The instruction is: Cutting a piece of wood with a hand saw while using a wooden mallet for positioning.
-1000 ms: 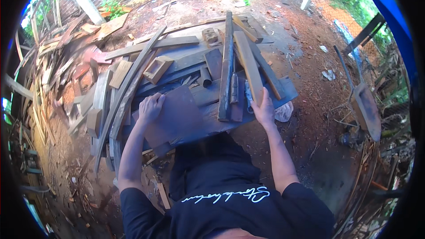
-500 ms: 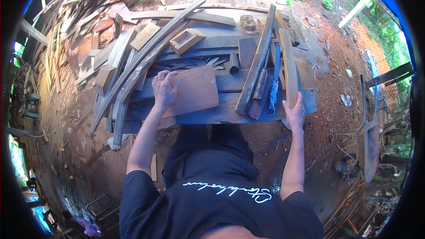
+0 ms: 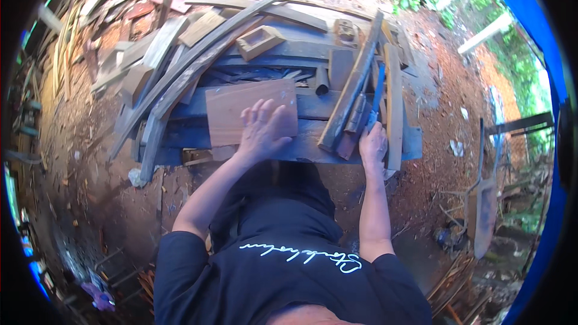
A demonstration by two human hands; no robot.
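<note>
Head view: the left hand [image 3: 262, 133] rests palm down on the reddish-brown board [image 3: 232, 101], fingers spread and gripping nothing. The board lies near the near edge of the desk [image 3: 312, 131]. The right hand [image 3: 374, 143] has its fingers curled closed around the near end of a slim blue tool [image 3: 379, 90]. A dark wooden bar [image 3: 352, 84] lies to the tool's left; a paler wooden bar [image 3: 394, 105], to its right. Beyond the board sits a hollowed wooden block [image 3: 251, 52].
</note>
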